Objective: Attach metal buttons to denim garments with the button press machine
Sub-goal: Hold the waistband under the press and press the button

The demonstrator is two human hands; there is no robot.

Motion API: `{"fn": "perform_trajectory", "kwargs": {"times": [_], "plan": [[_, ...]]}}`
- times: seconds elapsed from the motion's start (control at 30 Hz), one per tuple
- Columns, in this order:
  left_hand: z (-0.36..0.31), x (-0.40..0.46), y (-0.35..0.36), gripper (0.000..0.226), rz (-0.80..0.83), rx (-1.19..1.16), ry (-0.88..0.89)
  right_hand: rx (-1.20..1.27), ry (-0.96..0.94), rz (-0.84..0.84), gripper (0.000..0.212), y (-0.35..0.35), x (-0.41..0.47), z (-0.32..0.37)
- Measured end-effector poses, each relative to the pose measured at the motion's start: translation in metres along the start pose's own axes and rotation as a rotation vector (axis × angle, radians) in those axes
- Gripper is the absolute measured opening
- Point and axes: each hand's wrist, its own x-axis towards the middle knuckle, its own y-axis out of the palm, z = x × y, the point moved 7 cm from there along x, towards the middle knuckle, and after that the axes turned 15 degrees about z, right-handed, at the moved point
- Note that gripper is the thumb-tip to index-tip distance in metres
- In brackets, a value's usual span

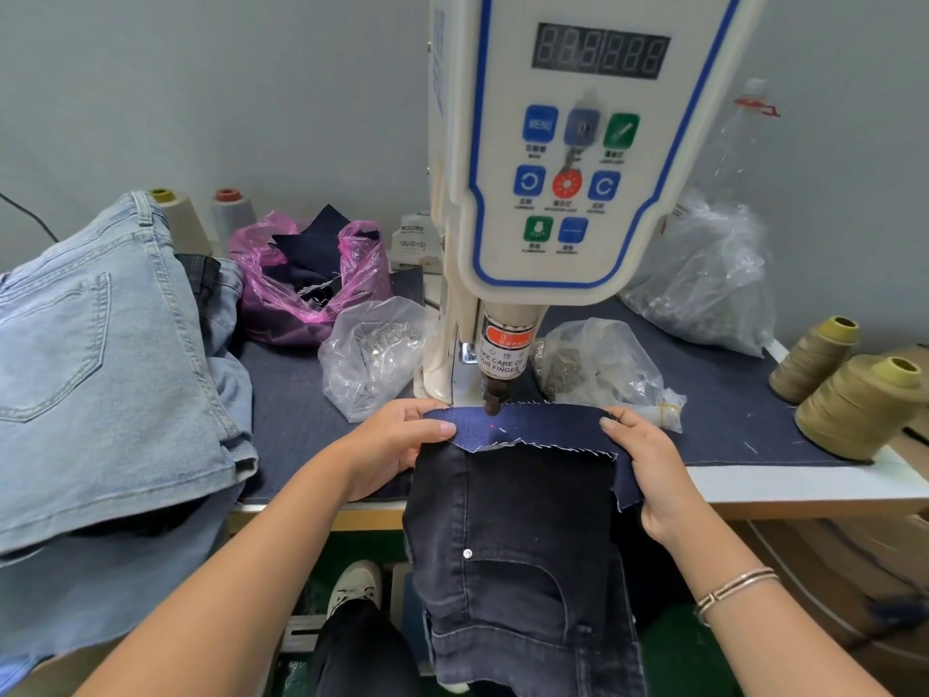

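Observation:
The white button press machine (563, 158) stands mid-table, its dark punch (491, 397) just above a navy denim scrap (533, 426) with frayed edges. A red laser dot (491, 426) shows on the scrap. The scrap lies over the top of dark grey jeans (523, 545) that hang off the table's front edge, with a metal rivet (467, 553) by the pocket. My left hand (397, 445) pinches the scrap's left end, thumb on top. My right hand (648, 460) grips its right end.
A stack of light blue jeans (100, 364) lies at the left. Clear bags of metal buttons (372, 349) (593, 364) flank the machine, a bigger one (704, 279) at the back right. A pink bag of scraps (311, 274) sits behind. Thread cones (854, 404) stand at the right edge.

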Motion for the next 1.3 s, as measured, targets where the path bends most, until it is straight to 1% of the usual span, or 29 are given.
{"fn": "perform_trajectory", "kwargs": {"times": [0.2, 0.33, 0.53, 0.7, 0.83, 0.87, 0.93, 1.07, 1.17, 1.3], "plan": [[-0.002, -0.001, 0.001, 0.043, -0.013, -0.019, 0.0, 0.001, -0.005, -0.008, 0.022, 0.0, 0.0, 0.0], [-0.001, -0.001, 0.002, 0.041, -0.011, -0.01, 0.001, 0.001, -0.006, -0.008, 0.02, 0.0, -0.001, 0.0], [0.0, -0.001, -0.002, 0.056, -0.038, 0.018, -0.028, 0.0, -0.009, -0.006, 0.021, 0.001, -0.001, 0.001], [0.0, -0.001, -0.002, 0.061, -0.046, 0.028, -0.032, 0.0, -0.013, 0.005, 0.021, 0.002, -0.001, 0.002], [0.002, -0.001, -0.004, 0.071, -0.087, 0.041, -0.052, -0.017, -0.018, 0.003, 0.021, 0.003, -0.002, 0.003], [0.002, -0.001, -0.004, 0.071, -0.089, 0.046, -0.057, -0.019, -0.021, 0.003, 0.021, 0.004, -0.002, 0.003], [0.0, -0.002, -0.003, 0.061, -0.07, 0.066, -0.052, -0.016, -0.031, 0.002, 0.021, 0.004, -0.003, 0.004], [-0.002, -0.002, 0.001, 0.022, -0.022, 0.071, -0.014, -0.003, -0.031, 0.021, 0.02, 0.006, -0.004, 0.005], [-0.006, -0.002, 0.002, 0.02, 0.002, 0.108, 0.012, 0.01, -0.028, 0.071, 0.019, 0.009, -0.005, 0.005], [-0.011, -0.003, 0.005, 0.014, 0.047, 0.195, 0.018, 0.064, -0.017, 0.205, 0.014, 0.018, -0.008, 0.009]]}}
